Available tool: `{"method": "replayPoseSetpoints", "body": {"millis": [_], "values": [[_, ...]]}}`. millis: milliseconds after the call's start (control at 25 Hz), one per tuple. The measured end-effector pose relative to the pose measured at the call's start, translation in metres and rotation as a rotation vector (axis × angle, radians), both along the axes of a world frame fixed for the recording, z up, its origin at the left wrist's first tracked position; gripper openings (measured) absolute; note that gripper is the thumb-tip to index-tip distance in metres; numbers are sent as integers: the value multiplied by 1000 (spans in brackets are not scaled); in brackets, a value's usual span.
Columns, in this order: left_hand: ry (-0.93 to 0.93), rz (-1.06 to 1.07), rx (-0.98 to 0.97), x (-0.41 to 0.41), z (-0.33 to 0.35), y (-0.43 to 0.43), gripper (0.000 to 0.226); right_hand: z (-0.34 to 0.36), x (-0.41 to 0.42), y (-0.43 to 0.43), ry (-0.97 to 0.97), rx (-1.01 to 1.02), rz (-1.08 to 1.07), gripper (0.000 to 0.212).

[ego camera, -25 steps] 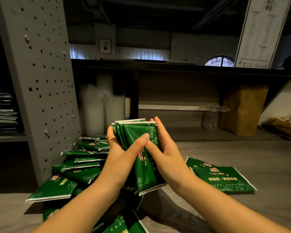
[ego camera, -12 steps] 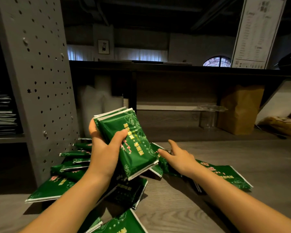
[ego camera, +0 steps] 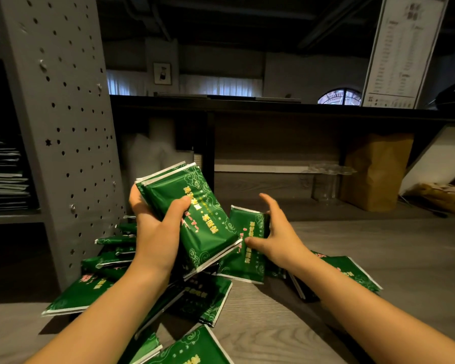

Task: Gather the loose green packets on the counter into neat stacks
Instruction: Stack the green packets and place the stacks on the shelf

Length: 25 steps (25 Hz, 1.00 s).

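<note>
My left hand [ego camera: 158, 227] grips a small stack of green packets [ego camera: 195, 216] with white sealed ends, tilted and raised above the counter. Just to its right, my right hand [ego camera: 279, 235] pinches one more green packet [ego camera: 247, 248], thumb on its face and fingers behind it, lifted off the pile. Loose green packets lie under and around my arms: a leaning heap at the left [ego camera: 108, 258], a few below the stack [ego camera: 202, 298], one at the bottom edge [ego camera: 192, 350] and some under my right forearm [ego camera: 352, 271].
A grey perforated upright panel [ego camera: 61, 127] stands at the left, close to the heap. The grey wood counter [ego camera: 378, 258] stretches right. At the back sit a brown paper bag [ego camera: 373, 172], clear plastic cups [ego camera: 329, 179] and a yellow bag [ego camera: 447, 195].
My hands parted: the left kept the stack and tilted it, while the right reached down to the counter, took one packet and lifted it towards the stack.
</note>
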State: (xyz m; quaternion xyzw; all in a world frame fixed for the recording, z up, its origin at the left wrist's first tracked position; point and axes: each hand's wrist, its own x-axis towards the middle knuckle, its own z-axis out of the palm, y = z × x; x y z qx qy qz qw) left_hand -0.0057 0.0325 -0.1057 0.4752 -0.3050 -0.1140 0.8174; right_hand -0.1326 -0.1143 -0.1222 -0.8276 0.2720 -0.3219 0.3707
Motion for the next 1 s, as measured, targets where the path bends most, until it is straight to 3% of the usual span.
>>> {"method": "replayPoseSetpoints", "body": {"millis": [120,280,440,560,800,1000], "values": [[-4,-14,2,0,1,1,61,13,-7,3,-312,202,42,82],[-31,-27,22,-5,1,-1,57,36,-18,8,-601,451,142,32],[-65,-69,64,-9,0,-1,54,47,-24,20,-505,410,322,22],[-73,-82,85,-8,0,-1,61,54,-30,19,-492,306,298,21],[-79,-90,107,-11,-2,-1,67,50,-29,21,-456,307,327,23],[-28,-168,94,-20,-3,-1,85,32,-9,42,-412,85,292,24]]}}
